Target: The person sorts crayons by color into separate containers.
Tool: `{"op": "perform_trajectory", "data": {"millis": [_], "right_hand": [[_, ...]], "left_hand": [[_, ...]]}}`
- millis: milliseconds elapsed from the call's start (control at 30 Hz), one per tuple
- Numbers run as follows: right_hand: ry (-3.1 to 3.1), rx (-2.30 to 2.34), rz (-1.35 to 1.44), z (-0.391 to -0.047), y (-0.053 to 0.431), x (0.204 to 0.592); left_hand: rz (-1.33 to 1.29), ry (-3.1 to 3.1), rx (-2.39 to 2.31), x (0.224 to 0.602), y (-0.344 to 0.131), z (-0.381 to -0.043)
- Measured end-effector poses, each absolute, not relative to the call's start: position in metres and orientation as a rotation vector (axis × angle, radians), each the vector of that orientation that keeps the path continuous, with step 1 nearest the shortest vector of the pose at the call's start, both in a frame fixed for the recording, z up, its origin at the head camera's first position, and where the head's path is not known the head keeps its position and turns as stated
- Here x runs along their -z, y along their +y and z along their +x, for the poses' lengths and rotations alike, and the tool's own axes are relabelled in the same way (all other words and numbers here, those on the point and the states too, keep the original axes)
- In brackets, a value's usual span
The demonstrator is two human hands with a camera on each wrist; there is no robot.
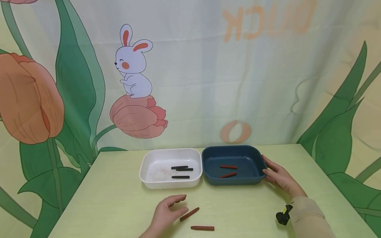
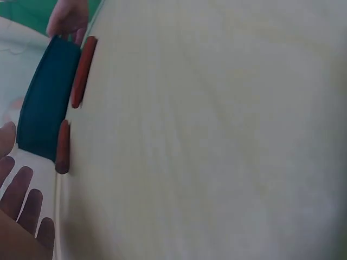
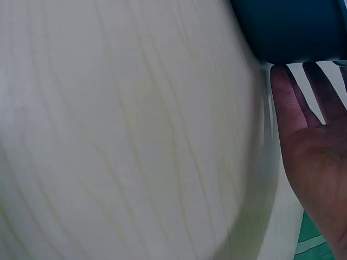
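- Left hand [image 1: 166, 212]: thumb and fingers spread wide, nothing held; head view puts thumb tip right by slanted stick, left wrist view shows a gap
- Slanted stick [image 1: 189, 214]: red-brown, on table [image 1: 238, 205] at 3 o'clock from left hand, narrow end toward 2 o'clock
- Level stick [image 1: 202, 228]: same kind, on table at 4 o'clock from left hand, apart from slanted stick, narrow end toward 9 o'clock
- Right hand [image 1: 281, 178]: at 3 o'clock end of blue tray [image 1: 235, 180], fingers mostly straight, tips against tray, no stick in it; how firmly it presses, can't tell
- Blue tray: 2 o'clock from left hand, two red sticks [image 1: 228, 167] inside, lying apart
- White tray [image 1: 157, 185]: 12 o'clock from left hand, at blue tray's 9 o'clock side, three black sticks [image 1: 180, 177] inside
- Step in hand, my read: left-hand pickup of slanted stick
- Best grip: pinch mid-length, thumb on 5 o'clock side, index on 11 o'clock side, light squeeze
- Thin stick, could roll; come straight down, don't nudge it toward level stick
- Right hand should stay gentle; a shove toward 9 o'clock would likely push blue tray against white tray
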State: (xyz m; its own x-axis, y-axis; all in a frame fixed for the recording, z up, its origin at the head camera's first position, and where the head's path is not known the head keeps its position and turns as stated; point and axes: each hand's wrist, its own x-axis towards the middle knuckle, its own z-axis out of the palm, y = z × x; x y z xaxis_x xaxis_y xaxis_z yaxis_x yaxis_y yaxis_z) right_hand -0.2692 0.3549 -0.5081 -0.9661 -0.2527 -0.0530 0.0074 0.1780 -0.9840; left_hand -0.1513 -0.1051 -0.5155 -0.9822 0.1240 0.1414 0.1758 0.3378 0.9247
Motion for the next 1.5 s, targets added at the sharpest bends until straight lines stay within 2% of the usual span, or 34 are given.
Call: {"op": "perform_trajectory", "data": {"millis": [500,1500], "right_hand": [[2.246,1.888,-0.249,-0.268,0.354,0.508],[2.254,1.882,-0.237,-0.268,0.354,0.506]], "left_hand": [[-0.511,-2.54,1.561,0.526,-0.104,-0.151],[-0.682,-2.615,1.362,0.535,-0.101,-0.156]]}}
